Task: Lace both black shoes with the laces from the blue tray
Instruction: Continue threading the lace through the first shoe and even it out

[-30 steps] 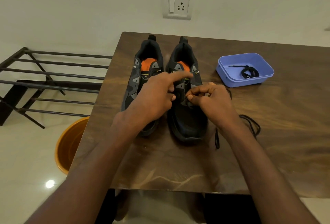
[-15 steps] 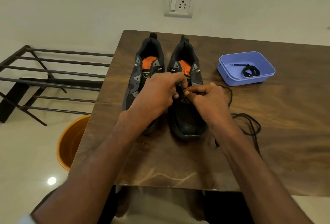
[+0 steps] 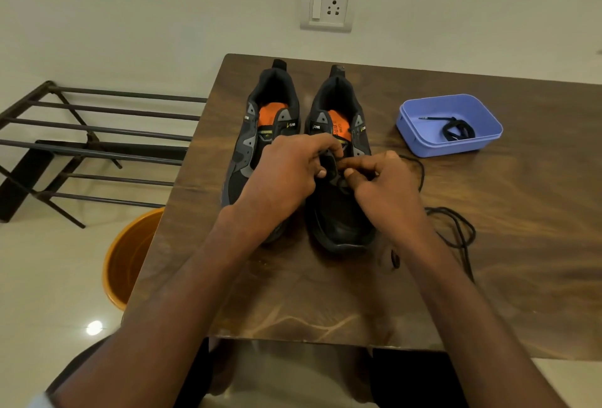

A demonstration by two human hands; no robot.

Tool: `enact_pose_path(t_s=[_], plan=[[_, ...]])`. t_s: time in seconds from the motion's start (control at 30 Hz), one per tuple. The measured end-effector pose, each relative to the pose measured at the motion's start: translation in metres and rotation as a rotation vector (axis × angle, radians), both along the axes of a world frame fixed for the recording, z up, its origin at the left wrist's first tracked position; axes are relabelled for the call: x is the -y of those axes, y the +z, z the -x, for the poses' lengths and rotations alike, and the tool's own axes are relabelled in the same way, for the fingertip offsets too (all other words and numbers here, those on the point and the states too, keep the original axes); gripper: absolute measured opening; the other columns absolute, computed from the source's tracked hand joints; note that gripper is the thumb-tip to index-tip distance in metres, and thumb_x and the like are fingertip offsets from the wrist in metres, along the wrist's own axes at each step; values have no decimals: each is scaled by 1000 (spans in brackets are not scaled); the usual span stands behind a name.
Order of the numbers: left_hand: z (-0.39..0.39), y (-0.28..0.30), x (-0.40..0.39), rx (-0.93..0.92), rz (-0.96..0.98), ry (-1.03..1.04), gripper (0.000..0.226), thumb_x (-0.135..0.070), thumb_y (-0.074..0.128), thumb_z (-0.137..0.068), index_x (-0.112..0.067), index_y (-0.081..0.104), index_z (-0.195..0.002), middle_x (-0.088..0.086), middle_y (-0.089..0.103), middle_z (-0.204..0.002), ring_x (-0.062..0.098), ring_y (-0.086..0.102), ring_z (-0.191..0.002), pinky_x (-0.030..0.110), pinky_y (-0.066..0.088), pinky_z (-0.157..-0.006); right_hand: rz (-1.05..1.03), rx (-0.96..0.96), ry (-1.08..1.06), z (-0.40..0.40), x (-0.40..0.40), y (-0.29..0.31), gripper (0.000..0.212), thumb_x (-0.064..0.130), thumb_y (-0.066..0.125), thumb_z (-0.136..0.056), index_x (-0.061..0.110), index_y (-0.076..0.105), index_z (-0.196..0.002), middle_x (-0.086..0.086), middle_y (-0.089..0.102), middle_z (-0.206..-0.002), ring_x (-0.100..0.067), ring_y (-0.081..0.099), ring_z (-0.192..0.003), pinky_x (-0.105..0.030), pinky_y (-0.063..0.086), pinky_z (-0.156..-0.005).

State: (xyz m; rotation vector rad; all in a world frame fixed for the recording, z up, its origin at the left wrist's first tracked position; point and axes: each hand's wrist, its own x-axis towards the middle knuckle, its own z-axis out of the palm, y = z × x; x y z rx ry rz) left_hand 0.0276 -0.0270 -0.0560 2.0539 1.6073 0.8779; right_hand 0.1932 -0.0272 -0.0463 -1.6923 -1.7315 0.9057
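Observation:
Two black shoes with orange insoles stand side by side on the wooden table (image 3: 537, 245), toes toward me: the left shoe (image 3: 260, 134) and the right shoe (image 3: 338, 212). Both hands meet over the right shoe's eyelet area. My left hand (image 3: 286, 176) pinches at the shoe's tongue edge. My right hand (image 3: 387, 186) pinches a black lace (image 3: 456, 225), which trails in loops across the table to the right. A blue tray (image 3: 423, 137) at the back right holds a second coiled black lace (image 3: 456, 129). The fingertips hide the eyelets.
An orange bucket (image 3: 127, 261) stands on the floor beside the table's left edge. A dark metal rack (image 3: 97, 140) is further left. A wall socket (image 3: 329, 7) sits above the table's far edge.
My left index finger, stretched out before, has curled in to pinch at the shoe. Both hands have drawn closer together over the right shoe. The loose lace has shifted on the table.

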Motion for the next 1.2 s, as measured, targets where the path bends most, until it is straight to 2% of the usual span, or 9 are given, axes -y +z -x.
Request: enact_pose_path(t_s=[0.1,0.2,0.37,0.47,0.67,0.83,0.97,1.1,1.2], plan=[[0,2,1,-8,15,-7,46,8,67,-89,-26,70,-120,-11,61,-85,8,65,-88,39,60,-88,-152,270,50,0,3,-1,27,24,60,-103,32,71,-125,2,44,-107,-8,47,-90,-20,37,-71],[1,2,2,-10,10,-7,45,9,66,-90,-25,70,-120,-7,66,-89,8,67,-89,36,60,-88,-181,340,37,4,2,-1,20,23,62,-101,28,72,-117,-1,43,-107,-11,48,-85,-22,34,-66],[-2,0,2,-16,-21,-5,42,11,64,-89,-23,70,-114,-2,68,-90,7,66,-84,35,58,-86,-124,314,-103,17,5,1,20,13,65,-95,26,72,-108,0,48,-114,-13,51,-90,-21,32,-61],[0,-3,1,-10,-26,-11,39,9,65,-88,-25,69,-107,-6,67,-93,5,65,-83,34,59,-83,-105,301,-137,26,8,0,21,11,66,-93,22,72,-110,-2,48,-116,-17,55,-96,-28,45,-72],[2,-1,3,31,-22,-46,32,6,64,-92,-23,70,-102,-9,68,-90,4,66,-83,29,60,-77,-91,243,-75,15,4,2,23,7,64,-92,29,65,-86,-2,50,-109,-13,51,-91,-26,36,-66],[0,0,7,40,-30,-43,35,9,64,-91,-21,71,-109,-10,68,-90,4,67,-83,21,57,-79,-121,311,-47,17,4,0,15,17,64,-97,23,75,-106,-3,52,-113,-14,52,-90,-27,38,-67],[-2,3,10,4,-39,20,35,2,64,-93,-20,56,-119,-4,64,-84,6,65,-80,23,55,-80,-137,220,-40,13,0,-5,17,15,65,-96,26,76,-102,-1,54,-110,-13,55,-92,-28,42,-73],[-1,1,15,32,23,88,9,-18,68,-98,-21,71,-107,-11,69,-94,3,66,-88,30,58,-84,-122,143,19,4,-6,-11,22,14,61,-99,28,77,-104,-1,58,-109,-12,57,-97,-29,43,-73],[-3,1,16,45,17,93,4,-24,72,-95,-22,75,-97,-11,70,-92,2,65,-85,30,59,-82,-123,66,74,-4,-8,-12,26,16,54,-104,29,73,-117,4,50,-105,-12,55,-100,-30,46,-85]])
